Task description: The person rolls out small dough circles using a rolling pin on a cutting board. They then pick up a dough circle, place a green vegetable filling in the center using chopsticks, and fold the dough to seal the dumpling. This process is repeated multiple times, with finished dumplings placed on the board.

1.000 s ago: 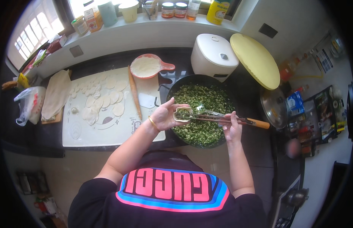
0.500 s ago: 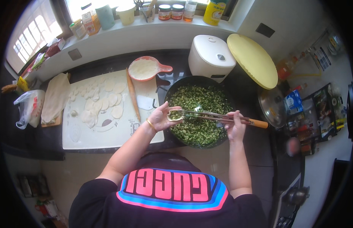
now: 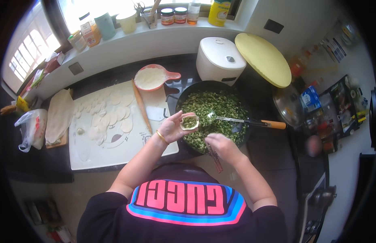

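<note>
My left hand (image 3: 170, 128), with a gold bangle at the wrist, cups a round dumpling wrapper (image 3: 195, 126) that has green filling (image 3: 190, 122) in its middle. It hovers over the left rim of a wide dark pan full of chopped green filling (image 3: 220, 106). Over the near side of the pan, my right hand (image 3: 225, 148) is closed round a pair of brown chopsticks (image 3: 216, 161), whose ends point back toward me. That hand is slightly blurred. A metal utensil with a black and orange handle (image 3: 269, 124) lies across the pan's right rim, its head in the filling.
Left of the pan is a pale mat (image 3: 91, 156) with flat wrappers (image 3: 111, 116) and small dough pieces. A rolling pin (image 3: 141, 107) and a red scoop of flour (image 3: 150, 77) lie beyond. A white appliance (image 3: 221, 56) and yellow round lid (image 3: 264, 60) stand behind the pan.
My right hand has come left and nearer to me, and the chopsticks have swung from lying across the pan to pointing toward me. The filled wrapper stays in my left hand, now tilted into view.
</note>
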### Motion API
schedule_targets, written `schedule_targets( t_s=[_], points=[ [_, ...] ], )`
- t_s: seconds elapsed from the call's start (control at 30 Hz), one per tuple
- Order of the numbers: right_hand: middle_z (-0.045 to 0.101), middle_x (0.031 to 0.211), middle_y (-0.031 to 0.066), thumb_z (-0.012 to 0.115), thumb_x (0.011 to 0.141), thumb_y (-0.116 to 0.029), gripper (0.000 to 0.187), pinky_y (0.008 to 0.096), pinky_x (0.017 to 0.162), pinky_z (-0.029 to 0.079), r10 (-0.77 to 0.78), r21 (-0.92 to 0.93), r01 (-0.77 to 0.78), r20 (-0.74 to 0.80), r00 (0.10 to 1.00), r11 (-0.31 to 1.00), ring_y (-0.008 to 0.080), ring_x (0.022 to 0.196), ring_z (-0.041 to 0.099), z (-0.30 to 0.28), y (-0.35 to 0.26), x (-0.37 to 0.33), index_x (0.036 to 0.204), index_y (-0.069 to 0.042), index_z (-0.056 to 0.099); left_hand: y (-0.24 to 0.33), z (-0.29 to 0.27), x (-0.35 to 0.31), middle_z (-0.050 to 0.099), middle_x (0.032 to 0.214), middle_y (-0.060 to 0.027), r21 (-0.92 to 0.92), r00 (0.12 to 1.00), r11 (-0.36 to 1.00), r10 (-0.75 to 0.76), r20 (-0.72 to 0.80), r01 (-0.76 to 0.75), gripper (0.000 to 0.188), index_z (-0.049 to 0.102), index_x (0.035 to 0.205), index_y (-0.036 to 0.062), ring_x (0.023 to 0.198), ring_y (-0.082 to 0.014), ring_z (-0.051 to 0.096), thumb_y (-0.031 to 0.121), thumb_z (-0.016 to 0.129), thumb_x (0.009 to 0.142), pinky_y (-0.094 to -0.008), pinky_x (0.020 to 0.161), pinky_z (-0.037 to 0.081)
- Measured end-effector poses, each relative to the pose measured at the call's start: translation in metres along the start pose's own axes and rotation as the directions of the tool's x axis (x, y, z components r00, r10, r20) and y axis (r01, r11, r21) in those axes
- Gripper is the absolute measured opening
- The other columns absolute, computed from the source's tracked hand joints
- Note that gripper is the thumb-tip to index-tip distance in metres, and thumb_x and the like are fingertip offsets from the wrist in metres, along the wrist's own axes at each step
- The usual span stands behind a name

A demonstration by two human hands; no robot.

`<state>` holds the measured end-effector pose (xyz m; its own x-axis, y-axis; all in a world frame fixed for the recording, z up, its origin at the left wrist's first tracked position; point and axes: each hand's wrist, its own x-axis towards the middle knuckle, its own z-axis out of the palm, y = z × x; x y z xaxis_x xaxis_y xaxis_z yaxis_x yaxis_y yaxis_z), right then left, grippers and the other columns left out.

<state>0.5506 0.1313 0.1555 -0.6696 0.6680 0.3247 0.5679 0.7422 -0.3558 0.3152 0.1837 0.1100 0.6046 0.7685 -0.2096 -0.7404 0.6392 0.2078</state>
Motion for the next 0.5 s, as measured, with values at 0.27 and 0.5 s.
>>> schedule_targets(
  t_s=[0.27,0.5],
  points=[
    [0.055,0.087,0.0096,0.068,0.070,-0.007,0.013,0.0309,0.061,0.048,0.018,0.135,0.032,-0.358,0.933,0.990,0.0246,0.073,0.057,0.007,-0.011,0.049,0.081,-0.004,0.061,-0.010,0.022,-0.008,0.047,0.122,-0.0183,0.061,0.979,0.997,-0.056,0.195,0.045,0.043,0.037,0.127,-0.0034,0.111,-0.0283,0.049,0.015,0.043,0.088,-0.0427,0.096,0.039],
    [0.054,0.085,0.0082,0.066,0.072,-0.006,0.011,0.0262,0.056,0.043,0.390,0.485,-0.221,-0.280,0.877,0.846,0.0165,0.067,0.052,-0.002,-0.018,0.065,0.077,-0.001,0.059,-0.012,0.043,-0.023,0.057,0.109,-0.0090,0.630,0.987,0.760,0.132,0.089,-0.158,0.048,0.043,0.124,-0.0010,0.097,-0.0152,0.058,0.007,0.063,0.080,-0.0265,0.084,0.048]
  ],
)
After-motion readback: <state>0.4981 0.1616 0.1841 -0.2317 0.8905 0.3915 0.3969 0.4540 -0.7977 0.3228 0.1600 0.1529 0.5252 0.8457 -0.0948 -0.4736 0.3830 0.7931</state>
